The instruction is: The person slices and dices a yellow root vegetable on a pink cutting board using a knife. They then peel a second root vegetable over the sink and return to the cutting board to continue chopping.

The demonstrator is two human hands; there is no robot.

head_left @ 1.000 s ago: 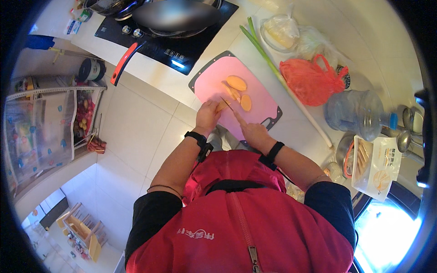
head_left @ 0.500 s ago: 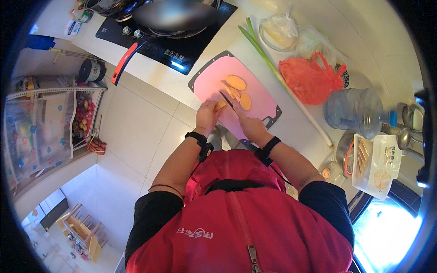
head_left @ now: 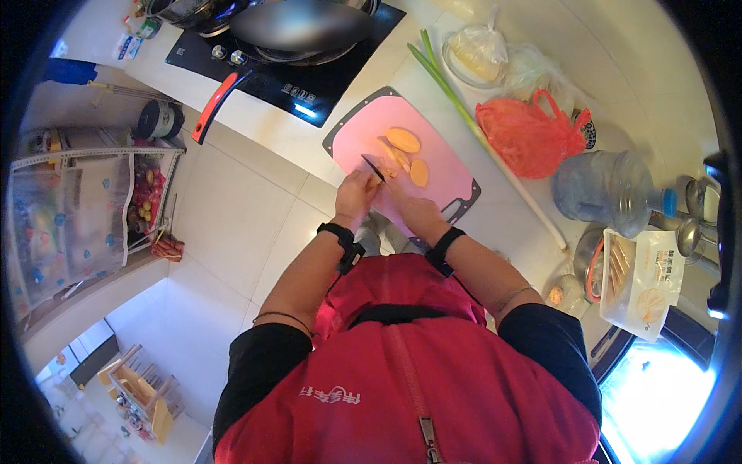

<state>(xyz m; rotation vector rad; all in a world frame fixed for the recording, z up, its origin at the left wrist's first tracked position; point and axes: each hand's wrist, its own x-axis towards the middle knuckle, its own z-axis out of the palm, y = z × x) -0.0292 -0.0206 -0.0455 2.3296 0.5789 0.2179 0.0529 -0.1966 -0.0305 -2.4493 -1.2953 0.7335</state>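
A knife [head_left: 372, 166] with a dark blade angles over the near-left part of a pink cutting board [head_left: 447, 158] with dark grey corners, its tip pointing up and left. The right hand [head_left: 417, 213] grasps it, the fingers closed around a handle that they hide. The left hand [head_left: 355, 193] is just beside the blade, at the board's left edge, its fingers bent; whether they grip a piece cannot be told. On the board, just beyond the blade, lie two oval orange vegetable slices [head_left: 403, 140] and, next to them, a few narrow orange strips [head_left: 396, 156]. The board rests on a pale counter [head_left: 390, 66]. To its right, a long green onion [head_left: 527, 197] lies slantwise, green leaves at the far end and white stalk toward the person. Past it are a knotted red plastic bag [head_left: 522, 139] and a large clear bluish water jug [head_left: 599, 189] on its side, its blue cap facing right. Beyond the board, to the upper left, a black cooktop [head_left: 278, 97] carries cookware; a red-and-black handle [head_left: 212, 112] juts out past the counter's edge.
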